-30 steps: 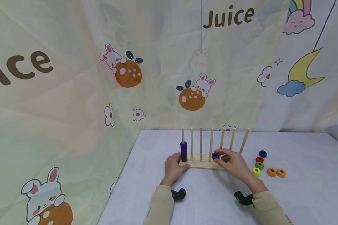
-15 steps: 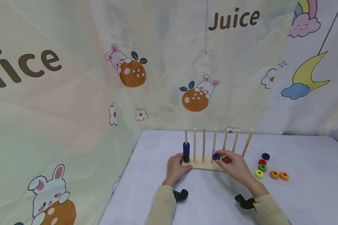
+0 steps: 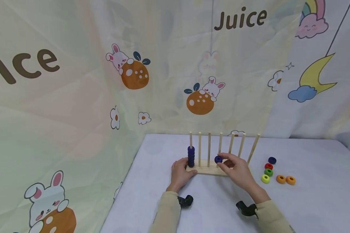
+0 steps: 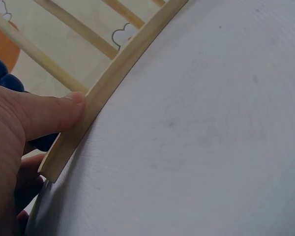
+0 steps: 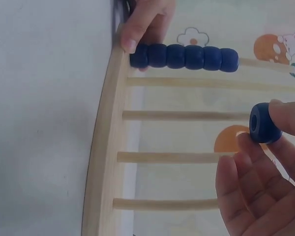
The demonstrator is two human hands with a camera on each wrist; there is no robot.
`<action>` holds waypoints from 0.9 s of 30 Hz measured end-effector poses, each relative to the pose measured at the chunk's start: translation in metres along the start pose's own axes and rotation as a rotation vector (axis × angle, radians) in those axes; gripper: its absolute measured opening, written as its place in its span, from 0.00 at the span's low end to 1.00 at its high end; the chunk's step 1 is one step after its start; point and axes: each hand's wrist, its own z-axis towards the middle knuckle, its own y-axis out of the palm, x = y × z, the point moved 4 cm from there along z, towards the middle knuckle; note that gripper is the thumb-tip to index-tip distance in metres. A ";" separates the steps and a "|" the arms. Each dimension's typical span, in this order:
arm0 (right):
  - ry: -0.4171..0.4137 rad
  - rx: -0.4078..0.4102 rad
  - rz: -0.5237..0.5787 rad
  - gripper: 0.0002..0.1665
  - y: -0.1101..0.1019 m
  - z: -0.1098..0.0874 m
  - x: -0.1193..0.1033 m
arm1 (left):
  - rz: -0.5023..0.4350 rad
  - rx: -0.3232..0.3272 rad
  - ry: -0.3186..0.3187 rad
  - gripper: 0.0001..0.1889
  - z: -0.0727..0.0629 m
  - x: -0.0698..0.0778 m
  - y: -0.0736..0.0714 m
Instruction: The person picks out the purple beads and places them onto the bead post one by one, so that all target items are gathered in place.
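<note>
A wooden peg rack (image 3: 210, 171) with several upright pegs stands on the table. Dark blue beads (image 3: 191, 157) are stacked on its leftmost peg, with the bare tip of the peg above them. My left hand (image 3: 179, 173) grips the left end of the base; in the left wrist view its thumb (image 4: 54, 114) lies on the front edge. Between thumb and fingertips, my right hand (image 3: 239, 171) pinches a single blue bead (image 5: 265, 123). That bead is in front of the middle pegs, off any peg, its hole showing in the right wrist view.
Right of the rack lie loose beads: a blue one (image 3: 272, 160), a red one (image 3: 268, 166), a green one (image 3: 268, 172), a yellow one (image 3: 265, 178) and two orange ones (image 3: 281, 179). A printed cloth (image 3: 169, 64) hangs behind the white table (image 3: 215, 207).
My right hand has moved slightly left along the rack with the blue bead. The left hand stays on the base, and the head view has shifted a little.
</note>
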 end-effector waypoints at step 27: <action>-0.167 -0.008 -0.030 0.22 0.007 0.031 -0.044 | 0.010 0.013 -0.005 0.31 0.000 0.001 0.000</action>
